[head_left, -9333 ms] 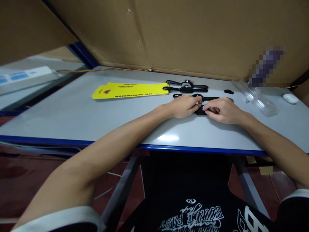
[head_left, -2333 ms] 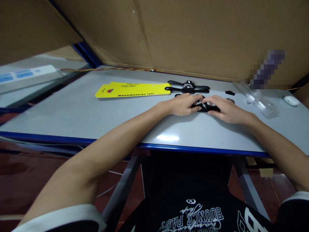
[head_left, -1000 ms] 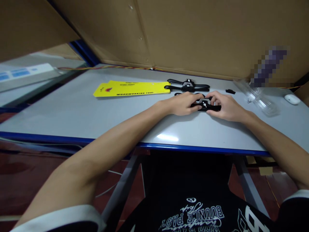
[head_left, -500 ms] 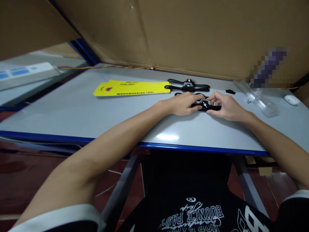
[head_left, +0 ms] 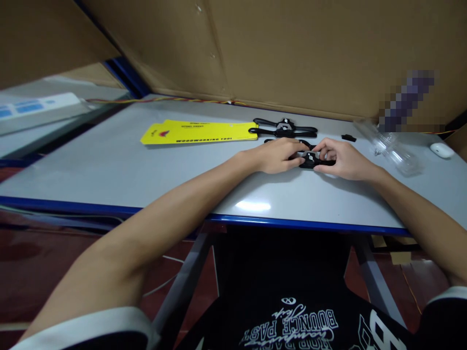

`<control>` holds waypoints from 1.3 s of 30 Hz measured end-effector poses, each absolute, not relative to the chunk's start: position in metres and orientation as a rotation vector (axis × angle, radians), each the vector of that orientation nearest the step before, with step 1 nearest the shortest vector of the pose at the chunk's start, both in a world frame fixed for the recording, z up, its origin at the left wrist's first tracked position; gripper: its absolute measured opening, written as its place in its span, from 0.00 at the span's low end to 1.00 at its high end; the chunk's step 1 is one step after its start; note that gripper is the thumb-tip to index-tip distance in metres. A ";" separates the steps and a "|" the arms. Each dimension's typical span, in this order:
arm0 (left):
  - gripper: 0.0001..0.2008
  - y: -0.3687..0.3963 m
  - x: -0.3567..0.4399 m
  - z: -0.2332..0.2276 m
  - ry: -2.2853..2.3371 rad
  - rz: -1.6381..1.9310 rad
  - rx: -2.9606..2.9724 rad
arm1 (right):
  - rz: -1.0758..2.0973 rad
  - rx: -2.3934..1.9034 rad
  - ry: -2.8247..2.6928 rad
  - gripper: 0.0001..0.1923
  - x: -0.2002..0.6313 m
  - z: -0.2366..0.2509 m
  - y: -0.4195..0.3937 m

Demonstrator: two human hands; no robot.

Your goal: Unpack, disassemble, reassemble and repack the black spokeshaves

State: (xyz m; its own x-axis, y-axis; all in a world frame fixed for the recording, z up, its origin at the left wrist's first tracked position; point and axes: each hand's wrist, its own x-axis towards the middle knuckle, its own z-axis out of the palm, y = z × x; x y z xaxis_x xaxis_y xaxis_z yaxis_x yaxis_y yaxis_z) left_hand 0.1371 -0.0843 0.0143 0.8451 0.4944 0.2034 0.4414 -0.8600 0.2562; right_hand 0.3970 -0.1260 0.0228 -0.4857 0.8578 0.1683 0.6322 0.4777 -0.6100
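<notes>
A black spokeshave [head_left: 309,159] with a grey metal centre lies low over the table between my hands. My left hand [head_left: 279,154] grips its left handle, thumb along the near side. On the other end, my right hand [head_left: 345,159] is closed around the right handle with fingers and thumb. Another black handle pokes out just behind my left fingers, mostly hidden by them. Farther back, two more black spokeshaves [head_left: 284,129] lie side by side, their left ends touching the yellow cards [head_left: 199,133] printed "WOODWORKING TOOL".
A small black piece [head_left: 349,138] lies right of the spokeshaves. Clear plastic packaging [head_left: 396,153] and a white rounded object [head_left: 441,150] sit farther right. Cardboard panels [head_left: 292,58] wall off the back of the grey table [head_left: 109,165]. A white box-like object [head_left: 40,112] rests at the left.
Both hands keep their hold on the spokeshave. It has shifted very slightly, and the fingers have barely moved.
</notes>
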 end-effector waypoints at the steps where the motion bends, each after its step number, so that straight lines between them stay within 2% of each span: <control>1: 0.27 -0.084 0.137 0.014 0.727 0.391 2.826 | 0.622 -1.246 -2.295 0.24 0.397 0.024 -0.126; 17: 0.33 -0.084 0.137 0.013 0.775 0.364 2.846 | 0.502 -1.191 -2.389 0.24 0.395 0.024 -0.125; 30: 0.28 -0.082 0.136 0.015 0.713 0.406 2.833 | 0.486 -1.207 -2.400 0.20 0.393 0.024 -0.124; 39: 0.28 -0.083 0.136 0.015 0.728 0.402 2.853 | 0.361 -1.110 -2.490 0.27 0.398 0.022 -0.125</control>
State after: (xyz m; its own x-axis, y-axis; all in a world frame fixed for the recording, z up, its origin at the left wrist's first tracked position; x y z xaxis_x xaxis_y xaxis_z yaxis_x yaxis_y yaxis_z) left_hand 0.1359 -0.0835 0.0155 0.8443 0.4901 0.2166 0.4444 -0.8663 0.2281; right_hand 0.3979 -0.1246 0.0220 -0.6106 0.7536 0.2436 0.6532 0.6531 -0.3831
